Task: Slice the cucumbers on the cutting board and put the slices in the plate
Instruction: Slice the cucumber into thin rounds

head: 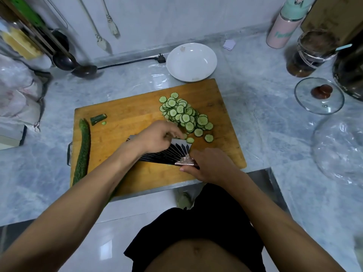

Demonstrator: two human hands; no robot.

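A wooden cutting board [127, 112] lies on the marble counter. A heap of thin cucumber slices [184, 114] covers its far right part. My right hand [210, 165] grips the handle of a broad cleaver [167, 154] lying flat and low over the board. My left hand [159, 136] rests on top of the blade, fingers bent beside the nearest slices. A whole cucumber [82, 152] lies along the board's left edge, with a cut-off end piece [98, 118] near it. The white plate [191, 61] stands empty just behind the board.
A glass pot lid [319, 95] and dark jars [310, 54] stand at the right. A pink bottle [282, 30] is behind them. Ladles [78, 67] and a power plug [161, 58] lie at the back left. Plastic bags [17, 91] sit far left.
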